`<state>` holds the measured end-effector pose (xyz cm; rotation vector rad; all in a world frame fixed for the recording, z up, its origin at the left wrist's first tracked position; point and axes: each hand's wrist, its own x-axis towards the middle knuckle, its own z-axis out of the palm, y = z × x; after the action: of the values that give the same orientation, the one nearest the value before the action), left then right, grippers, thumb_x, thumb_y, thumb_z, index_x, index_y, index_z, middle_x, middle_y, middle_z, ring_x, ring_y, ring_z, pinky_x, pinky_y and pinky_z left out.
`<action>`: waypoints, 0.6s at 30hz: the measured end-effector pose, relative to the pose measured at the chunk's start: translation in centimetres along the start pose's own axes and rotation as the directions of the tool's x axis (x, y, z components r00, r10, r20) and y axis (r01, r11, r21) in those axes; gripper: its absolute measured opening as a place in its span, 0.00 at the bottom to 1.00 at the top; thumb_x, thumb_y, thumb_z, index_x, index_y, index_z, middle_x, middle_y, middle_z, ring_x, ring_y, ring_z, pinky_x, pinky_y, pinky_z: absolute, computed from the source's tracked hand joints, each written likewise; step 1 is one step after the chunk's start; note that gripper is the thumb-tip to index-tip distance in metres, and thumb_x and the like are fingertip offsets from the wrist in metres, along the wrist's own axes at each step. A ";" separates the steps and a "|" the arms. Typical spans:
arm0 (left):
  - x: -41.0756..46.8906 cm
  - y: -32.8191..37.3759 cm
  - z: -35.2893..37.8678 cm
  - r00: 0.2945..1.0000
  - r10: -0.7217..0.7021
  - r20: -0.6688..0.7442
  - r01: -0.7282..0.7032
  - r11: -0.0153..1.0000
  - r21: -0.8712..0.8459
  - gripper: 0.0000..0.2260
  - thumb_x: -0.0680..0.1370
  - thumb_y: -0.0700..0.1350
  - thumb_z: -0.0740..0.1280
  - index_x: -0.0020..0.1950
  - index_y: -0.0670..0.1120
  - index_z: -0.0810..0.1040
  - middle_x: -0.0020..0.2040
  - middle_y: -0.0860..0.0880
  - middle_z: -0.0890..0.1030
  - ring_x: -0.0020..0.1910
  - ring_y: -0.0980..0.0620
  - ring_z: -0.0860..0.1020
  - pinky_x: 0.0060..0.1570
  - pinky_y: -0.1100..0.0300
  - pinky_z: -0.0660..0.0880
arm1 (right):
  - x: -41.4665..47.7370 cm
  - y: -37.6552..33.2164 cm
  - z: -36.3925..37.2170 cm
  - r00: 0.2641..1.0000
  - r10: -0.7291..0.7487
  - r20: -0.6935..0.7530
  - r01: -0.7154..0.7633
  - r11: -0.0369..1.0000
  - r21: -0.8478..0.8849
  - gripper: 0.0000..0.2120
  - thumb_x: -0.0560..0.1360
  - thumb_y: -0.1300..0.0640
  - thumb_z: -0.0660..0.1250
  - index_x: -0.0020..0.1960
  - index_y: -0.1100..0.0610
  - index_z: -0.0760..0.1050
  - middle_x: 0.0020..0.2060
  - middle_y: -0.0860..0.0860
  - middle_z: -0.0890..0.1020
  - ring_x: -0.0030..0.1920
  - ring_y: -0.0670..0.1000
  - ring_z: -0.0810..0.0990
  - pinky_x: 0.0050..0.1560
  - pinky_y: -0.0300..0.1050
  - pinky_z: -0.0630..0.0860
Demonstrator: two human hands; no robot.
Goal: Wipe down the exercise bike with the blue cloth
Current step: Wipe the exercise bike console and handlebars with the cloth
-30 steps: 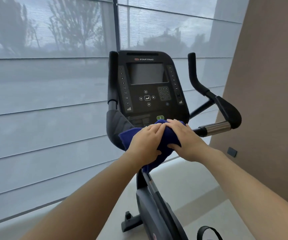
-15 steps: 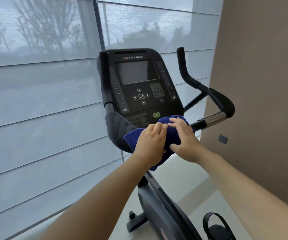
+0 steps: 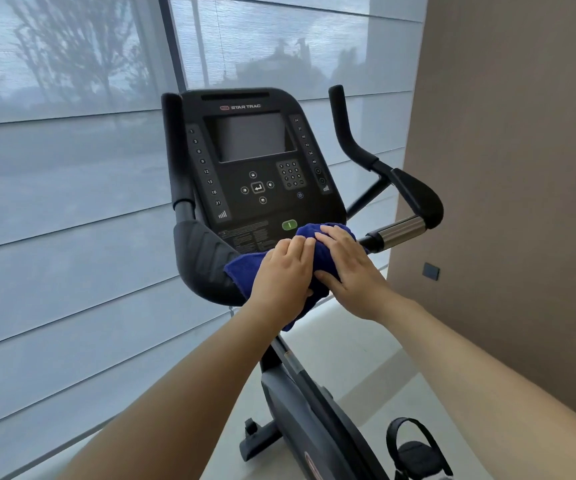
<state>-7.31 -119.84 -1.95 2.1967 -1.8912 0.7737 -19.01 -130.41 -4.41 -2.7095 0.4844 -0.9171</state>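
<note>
The blue cloth (image 3: 324,258) lay bunched over the centre of the exercise bike (image 3: 300,403) handlebar, just below the console (image 3: 255,161), with the left hand (image 3: 285,275) and right hand (image 3: 349,271) both pressed on it, fingers curled around the soft wad. It looked light, limp and easy to crush, so I judged it best gripped as a folded pad and not by a loose corner. Its long axis ran roughly left to right along the bar, 1 tail hanging below the left hand.
</note>
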 end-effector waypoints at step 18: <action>9.9 13.7 1.6 0.971 -0.221 0.086 0.227 0.972 -0.064 0.34 0.75 0.49 0.66 0.76 0.46 0.51 0.76 0.50 0.58 0.73 0.50 0.58 0.70 0.57 0.58 | 2.7 17.2 -11.7 0.946 -0.188 0.264 0.209 0.977 -0.050 0.25 0.67 0.67 0.66 0.61 0.55 0.68 0.65 0.51 0.70 0.66 0.55 0.66 0.69 0.50 0.62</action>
<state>-19.18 -131.97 -1.77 2.3718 -1.6353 0.5780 -28.25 -148.59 0.55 -2.9329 0.2002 -0.5847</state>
